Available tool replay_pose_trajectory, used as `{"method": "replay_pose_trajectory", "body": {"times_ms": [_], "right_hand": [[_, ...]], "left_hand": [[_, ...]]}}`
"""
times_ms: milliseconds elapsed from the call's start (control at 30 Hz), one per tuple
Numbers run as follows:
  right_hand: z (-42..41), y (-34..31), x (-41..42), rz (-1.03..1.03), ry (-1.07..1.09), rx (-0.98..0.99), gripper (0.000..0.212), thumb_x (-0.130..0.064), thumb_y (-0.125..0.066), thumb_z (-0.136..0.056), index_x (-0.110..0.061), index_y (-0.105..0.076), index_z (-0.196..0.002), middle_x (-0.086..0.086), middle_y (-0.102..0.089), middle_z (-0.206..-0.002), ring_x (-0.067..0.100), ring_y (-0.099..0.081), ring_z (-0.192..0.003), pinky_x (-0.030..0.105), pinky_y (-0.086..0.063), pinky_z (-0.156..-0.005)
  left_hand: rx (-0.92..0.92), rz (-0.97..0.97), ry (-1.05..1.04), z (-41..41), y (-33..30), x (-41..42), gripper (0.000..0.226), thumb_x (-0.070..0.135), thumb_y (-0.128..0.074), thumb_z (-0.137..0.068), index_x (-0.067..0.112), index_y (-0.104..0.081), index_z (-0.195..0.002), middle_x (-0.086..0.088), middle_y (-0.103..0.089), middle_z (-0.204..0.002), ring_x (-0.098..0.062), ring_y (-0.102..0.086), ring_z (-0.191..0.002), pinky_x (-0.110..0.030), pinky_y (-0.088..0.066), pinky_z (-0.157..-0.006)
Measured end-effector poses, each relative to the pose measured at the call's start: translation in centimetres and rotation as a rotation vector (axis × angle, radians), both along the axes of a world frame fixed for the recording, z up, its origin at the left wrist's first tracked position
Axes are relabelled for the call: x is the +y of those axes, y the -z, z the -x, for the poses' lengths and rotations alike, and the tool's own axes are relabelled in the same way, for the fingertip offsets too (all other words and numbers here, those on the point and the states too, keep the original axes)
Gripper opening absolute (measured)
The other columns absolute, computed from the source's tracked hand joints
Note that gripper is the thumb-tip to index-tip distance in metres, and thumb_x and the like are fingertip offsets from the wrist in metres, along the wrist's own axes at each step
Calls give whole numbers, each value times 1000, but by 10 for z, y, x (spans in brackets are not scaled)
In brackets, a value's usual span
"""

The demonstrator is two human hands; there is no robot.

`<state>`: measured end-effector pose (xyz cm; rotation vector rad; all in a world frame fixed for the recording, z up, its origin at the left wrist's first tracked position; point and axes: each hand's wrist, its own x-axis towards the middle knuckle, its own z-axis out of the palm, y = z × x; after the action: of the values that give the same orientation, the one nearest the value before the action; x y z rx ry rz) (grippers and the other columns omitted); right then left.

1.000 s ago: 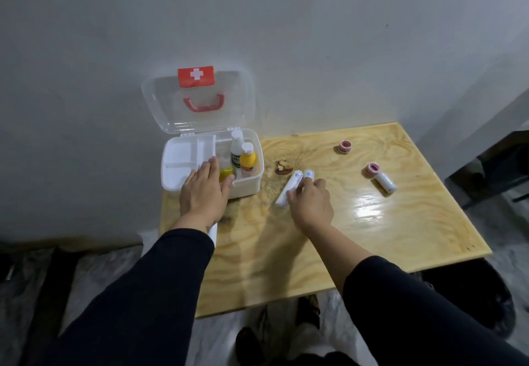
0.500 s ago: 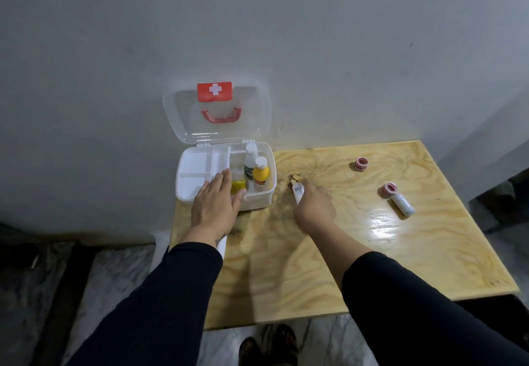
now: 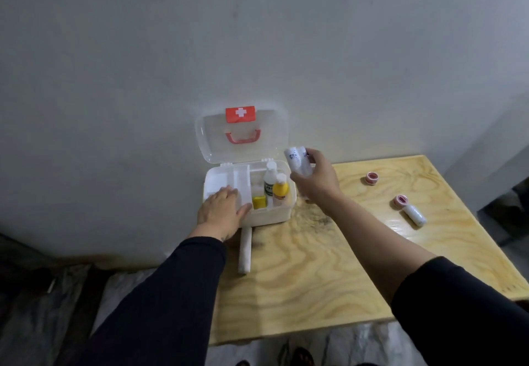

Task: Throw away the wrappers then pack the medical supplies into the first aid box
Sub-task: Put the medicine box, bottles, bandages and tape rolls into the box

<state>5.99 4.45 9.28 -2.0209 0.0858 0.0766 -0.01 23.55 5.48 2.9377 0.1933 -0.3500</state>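
Note:
The white first aid box stands open at the table's back left corner, its clear lid leaning on the wall. Inside stand a white bottle, a yellow bottle and a small yellow box. My left hand lies flat on the box's front left rim. My right hand holds two white bandage rolls in the air just right of the box. Another white roll lies on the table in front of the box.
On the wooden table to the right lie two pink tape rolls and a white bandage roll. A grey wall rises right behind the box. The table's front edge drops to a marbled floor.
My right hand has closed on the two white rolls and lifted them off the table, up toward the box. My left hand stays on the box rim. The camera has shifted.

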Motion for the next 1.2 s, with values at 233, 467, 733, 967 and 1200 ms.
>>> {"method": "replay_pose_trajectory", "body": {"times_ms": [233, 467, 733, 967, 1200], "right_hand": [[20, -4, 57, -98, -200, 7, 59, -8, -69, -83, -18, -43, -134, -4, -51, -120, 18, -56, -111, 44, -58, -87], [19, 23, 78, 118, -207, -20, 54, -5, -61, -87, -11, -35, -134, 9, -55, -126, 28, -58, -108, 31, -45, -74], [13, 37, 84, 380, -288, 106, 60, 0, -54, -87, -13, -34, -142, 14, -52, -137, 31, -52, -122, 34, -45, -92], [16, 23, 77, 381, -261, 80, 58, 0, -60, -85, -13, -44, -140, 10, -54, -138, 24, -52, -126, 28, -46, -95], [14, -16, 35, 358, -169, -81, 43, -1, -59, -86, -12, -59, -127, 9, -63, -127, 21, -58, -119, 30, -48, -97]], "left_hand": [[5, 6, 54, 6, 2, 16, 53, 43, -31, -102, 12, -28, -145, -6, -32, -153, -26, -36, -137, -40, -40, -102], [2, 61, 81, 7, 9, 26, 58, 39, -29, -104, 10, -21, -153, -5, -14, -163, -22, -16, -150, -36, -26, -117], [2, 111, 96, 5, 15, 31, 61, 40, -27, -104, 11, -13, -155, 0, -3, -165, -17, -5, -151, -31, -10, -120], [12, 71, 127, 1, -2, 30, 51, 40, -35, -103, 10, -33, -144, -7, -35, -153, -24, -35, -139, -35, -32, -109], [-164, 61, 233, -34, -42, 3, 49, 35, -36, -102, 12, -36, -146, -4, -39, -153, -24, -39, -138, -37, -35, -108]]}}
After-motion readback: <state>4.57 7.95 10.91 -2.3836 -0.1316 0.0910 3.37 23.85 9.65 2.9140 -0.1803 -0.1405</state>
